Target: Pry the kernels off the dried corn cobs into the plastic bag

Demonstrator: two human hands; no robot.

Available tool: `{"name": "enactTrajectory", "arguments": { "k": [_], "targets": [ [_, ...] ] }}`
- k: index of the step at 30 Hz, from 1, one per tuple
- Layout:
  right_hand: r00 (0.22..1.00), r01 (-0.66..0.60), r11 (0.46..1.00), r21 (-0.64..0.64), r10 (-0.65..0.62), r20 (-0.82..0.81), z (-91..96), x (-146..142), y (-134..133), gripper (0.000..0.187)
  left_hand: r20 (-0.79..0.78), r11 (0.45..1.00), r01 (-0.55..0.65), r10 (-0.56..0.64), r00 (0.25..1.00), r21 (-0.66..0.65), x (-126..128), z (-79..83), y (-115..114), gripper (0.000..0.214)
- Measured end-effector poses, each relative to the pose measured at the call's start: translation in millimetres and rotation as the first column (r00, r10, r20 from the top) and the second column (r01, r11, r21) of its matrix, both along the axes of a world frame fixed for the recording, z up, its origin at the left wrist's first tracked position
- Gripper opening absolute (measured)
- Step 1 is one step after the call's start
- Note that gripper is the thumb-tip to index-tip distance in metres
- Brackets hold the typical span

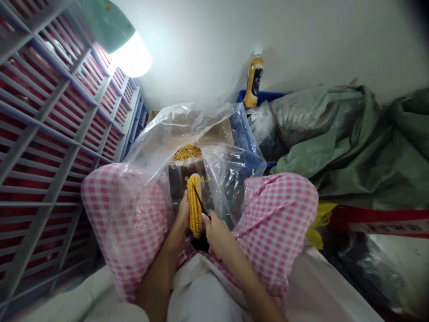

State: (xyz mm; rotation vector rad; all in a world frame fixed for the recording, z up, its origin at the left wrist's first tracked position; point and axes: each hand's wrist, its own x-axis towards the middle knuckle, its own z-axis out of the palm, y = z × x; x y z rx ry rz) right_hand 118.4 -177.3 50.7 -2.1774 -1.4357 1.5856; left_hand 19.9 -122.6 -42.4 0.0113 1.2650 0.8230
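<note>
Between my knees, my left hand (182, 211) is closed around the left side of an ear of corn (193, 208), which points away from me. Yellow kernels cover most of the ear, while a strip along its upper right looks bare and pale. My right hand (214, 232) grips a thin black tool (200, 199), whose narrow end lies against the kernels; its exact kind is not clear. Beyond the ear, loose corn kernels (187, 152) lie in a cardboard box (214, 130) lined with a clear plastic bag (150, 134).
A stacked plastic crate wall (70, 129) rises on the left, with a lit lamp (130, 56) above it. At the back stands a yellow drink bottle (254, 82) by a blue bin (270, 96). Green cloth (335, 156) and filled bags (311, 112) crowd the right.
</note>
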Motion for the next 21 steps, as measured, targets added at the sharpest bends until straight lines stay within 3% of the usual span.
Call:
{"name": "enactTrajectory", "arguments": {
  "k": [4,8,12,16,21],
  "targets": [
    [0.932,0.303,0.952,0.050,-0.285,-0.225,6.9,14.4,-20.7,0.039,-0.019,0.999,-0.032,0.032,0.999,-0.027,-9.7,13.2,10.9,0.063],
    [0.867,0.322,0.946,-0.044,-0.313,-0.388,-3.3,21.2,-56.3,0.048,0.010,0.992,-0.122,0.122,0.993,0.033,-12.7,21.2,20.0,0.065],
    [0.879,0.307,0.933,-0.187,-0.353,-0.321,-21.1,19.0,-89.3,0.060,0.045,0.986,-0.168,0.167,0.985,0.013,-11.8,15.5,22.6,0.065],
    [0.932,0.247,0.951,-0.186,-0.286,-0.222,-22.2,19.1,-95.6,0.044,0.078,0.987,-0.157,0.154,0.985,0.026,-9.4,11.6,21.2,0.063],
    [0.999,0.010,0.998,-0.056,-0.012,-0.032,-6.3,18.7,-80.4,0.033,0.096,0.995,-0.091,0.087,0.992,0.039,-6.9,19.3,21.8,0.065]
  ]
}}
